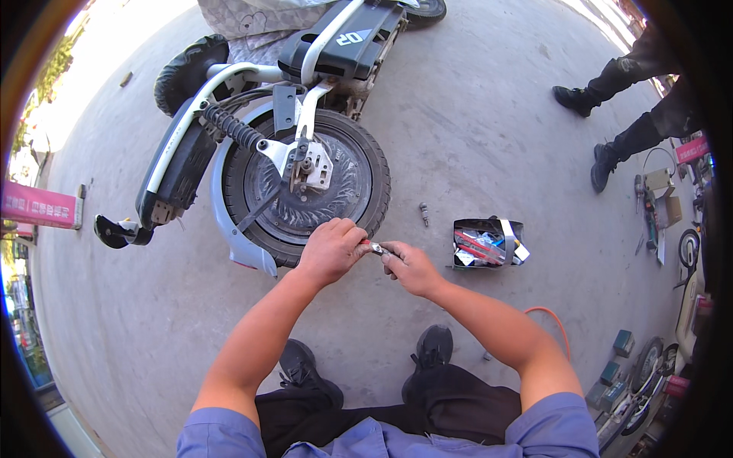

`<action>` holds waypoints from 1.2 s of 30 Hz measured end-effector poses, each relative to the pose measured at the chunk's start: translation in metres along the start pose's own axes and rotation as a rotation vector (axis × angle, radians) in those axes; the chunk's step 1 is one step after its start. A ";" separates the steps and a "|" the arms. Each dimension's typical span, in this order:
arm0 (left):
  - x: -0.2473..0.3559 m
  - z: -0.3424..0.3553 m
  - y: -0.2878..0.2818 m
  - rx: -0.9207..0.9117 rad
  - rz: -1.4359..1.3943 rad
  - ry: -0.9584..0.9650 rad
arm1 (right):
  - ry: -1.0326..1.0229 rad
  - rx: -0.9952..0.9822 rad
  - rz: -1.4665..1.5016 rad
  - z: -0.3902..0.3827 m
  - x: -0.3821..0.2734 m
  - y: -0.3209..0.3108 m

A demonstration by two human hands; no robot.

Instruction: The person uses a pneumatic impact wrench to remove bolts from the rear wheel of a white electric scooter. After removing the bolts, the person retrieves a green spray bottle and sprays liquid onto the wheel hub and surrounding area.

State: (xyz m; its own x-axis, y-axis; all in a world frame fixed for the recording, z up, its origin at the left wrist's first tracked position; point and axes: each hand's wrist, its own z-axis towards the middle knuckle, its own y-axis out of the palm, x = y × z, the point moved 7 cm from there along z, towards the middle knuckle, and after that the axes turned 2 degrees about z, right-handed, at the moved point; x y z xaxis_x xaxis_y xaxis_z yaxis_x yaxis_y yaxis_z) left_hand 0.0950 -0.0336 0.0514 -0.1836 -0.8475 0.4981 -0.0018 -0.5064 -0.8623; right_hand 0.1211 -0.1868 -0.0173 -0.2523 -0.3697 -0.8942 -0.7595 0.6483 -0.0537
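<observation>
My left hand is closed around the red part of a small tool with a metal end. The fingers of my right hand pinch the other side of it, so both hands meet on this one piece. Its exact kind is too small to make out. Just beyond my left hand is the rear wheel of an electric scooter that lies on its side. An axle nut and a metal bracket show at the wheel's hub. A short metal piece rests on the concrete beyond my right hand.
A black open-topped tool box with mixed items stands right of my right hand. Another person's legs are at the upper right. Farther right are a power tool, boxes and other bikes. An orange hose curves beside my right arm.
</observation>
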 end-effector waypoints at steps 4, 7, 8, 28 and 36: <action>-0.004 -0.009 -0.002 0.057 0.033 -0.340 | -0.029 0.036 0.013 0.000 -0.001 -0.001; -0.009 -0.013 0.006 -0.011 0.004 -0.543 | -0.069 0.044 -0.114 -0.002 -0.010 -0.004; -0.009 -0.013 0.007 -0.002 -0.012 -0.559 | -0.082 0.048 -0.168 -0.002 -0.013 -0.005; 0.015 0.017 0.025 -0.058 -0.162 -0.302 | 0.028 0.052 0.414 0.002 0.009 0.023; 0.024 0.002 0.013 0.065 -0.051 -0.146 | 0.249 0.210 -0.266 -0.124 0.096 -0.144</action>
State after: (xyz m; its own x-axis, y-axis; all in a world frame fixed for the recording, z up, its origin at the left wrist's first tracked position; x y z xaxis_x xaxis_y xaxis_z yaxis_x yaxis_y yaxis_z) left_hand 0.0927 -0.0609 0.0523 -0.0399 -0.8323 0.5530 0.0568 -0.5544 -0.8303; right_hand 0.1317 -0.3981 -0.0406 -0.2202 -0.6756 -0.7036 -0.6856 0.6203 -0.3810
